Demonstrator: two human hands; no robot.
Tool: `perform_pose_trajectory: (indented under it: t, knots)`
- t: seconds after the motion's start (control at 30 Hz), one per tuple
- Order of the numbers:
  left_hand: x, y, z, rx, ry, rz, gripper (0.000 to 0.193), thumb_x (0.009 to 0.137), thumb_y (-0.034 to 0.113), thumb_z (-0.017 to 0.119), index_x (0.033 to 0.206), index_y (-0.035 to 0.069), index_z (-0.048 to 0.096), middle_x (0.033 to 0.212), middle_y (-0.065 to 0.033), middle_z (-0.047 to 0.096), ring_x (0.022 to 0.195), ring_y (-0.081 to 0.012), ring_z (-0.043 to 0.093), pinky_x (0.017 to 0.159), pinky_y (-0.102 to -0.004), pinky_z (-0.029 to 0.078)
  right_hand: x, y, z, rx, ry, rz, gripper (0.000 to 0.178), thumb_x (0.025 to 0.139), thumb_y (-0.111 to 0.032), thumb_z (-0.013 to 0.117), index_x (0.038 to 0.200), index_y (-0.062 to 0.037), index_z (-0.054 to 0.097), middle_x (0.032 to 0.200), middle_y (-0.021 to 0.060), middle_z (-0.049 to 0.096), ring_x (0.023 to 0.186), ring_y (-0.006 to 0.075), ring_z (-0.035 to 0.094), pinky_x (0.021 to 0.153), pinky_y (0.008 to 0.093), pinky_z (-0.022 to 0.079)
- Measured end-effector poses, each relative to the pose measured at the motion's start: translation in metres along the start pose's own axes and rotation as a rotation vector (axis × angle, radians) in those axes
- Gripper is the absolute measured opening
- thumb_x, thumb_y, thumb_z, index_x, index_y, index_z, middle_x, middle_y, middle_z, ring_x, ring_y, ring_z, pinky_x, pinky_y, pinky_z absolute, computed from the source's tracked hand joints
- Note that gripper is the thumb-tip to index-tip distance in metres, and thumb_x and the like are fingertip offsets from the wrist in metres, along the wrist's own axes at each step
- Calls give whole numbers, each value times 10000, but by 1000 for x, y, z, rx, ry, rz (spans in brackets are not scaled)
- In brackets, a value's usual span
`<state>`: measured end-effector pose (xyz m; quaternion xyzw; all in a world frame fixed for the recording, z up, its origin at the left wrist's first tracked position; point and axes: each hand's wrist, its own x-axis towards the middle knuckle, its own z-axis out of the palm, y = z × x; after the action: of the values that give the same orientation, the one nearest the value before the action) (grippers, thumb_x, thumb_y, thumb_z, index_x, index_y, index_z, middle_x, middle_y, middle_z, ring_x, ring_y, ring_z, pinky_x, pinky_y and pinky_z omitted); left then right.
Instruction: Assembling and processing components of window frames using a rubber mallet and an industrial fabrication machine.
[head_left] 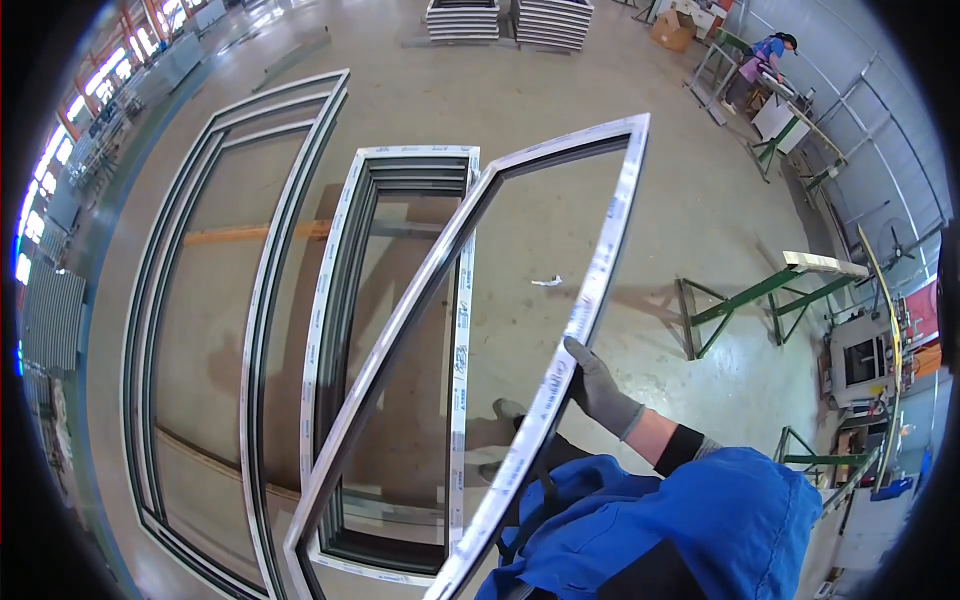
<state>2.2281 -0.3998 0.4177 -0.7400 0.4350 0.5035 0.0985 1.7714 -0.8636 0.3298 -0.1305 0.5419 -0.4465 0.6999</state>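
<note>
Frame (598, 270), one, tilted, in one gloved right hand (603, 388), two stacks (552, 25) beyond

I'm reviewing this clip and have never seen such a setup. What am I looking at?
There's no machine: a person works by hand. The single picture comes from a fisheye camera on their head, looking down, so straight edges bend. The gloved right hand holds the long side of a pale frame, which is tilted; the left hand isn't visible. Below lies a stack of frames, with larger frames to its left. A green trestle stands rightward on the floor.
</note>
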Motion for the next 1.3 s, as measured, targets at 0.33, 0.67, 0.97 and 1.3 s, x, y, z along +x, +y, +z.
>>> perform_pose_trajectory:
  t: [0.33, 0.67, 0.97, 1.3]
  knots:
    - [17, 14, 158, -217, 423, 132, 492, 870, 400, 815, 1223, 65, 739, 1022, -214, 762, 962, -487, 702, 859, -562, 569, 36, 37, -121, -209, 320, 81, 121, 911, -72, 760, 970, -38, 659, 781, 90, 655, 681, 250, 684, 680, 427, 610]
    - [55, 42, 214, -128, 827, 280, 511, 785, 344, 914, 1191, 99, 724, 960, -147, 751, 861, -416, 719, 755, -530, 594, 118, -3, -59, -379, 207, 12, 191, 870, -103, 802, 979, -41, 658, 760, 72, 653, 621, 235, 684, 570, 421, 602]
    - [125, 112, 239, -152, 774, 73, 475, 840, 380, 860, 1192, 101, 705, 935, -180, 758, 861, -426, 743, 756, -534, 603, 200, -25, 7, -437, 20, -62, 215, 850, -102, 835, 968, -13, 679, 778, 78, 679, 631, 234, 708, 582, 417, 621]
    - [227, 150, 301, -95, 935, 7, 381, 758, 314, 864, 999, 95, 667, 804, -149, 709, 746, -406, 707, 669, -546, 551, 302, -5, 7, -384, -163, -43, 141, 877, -93, 809, 953, -16, 718, 790, 74, 706, 635, 202, 707, 611, 380, 612]
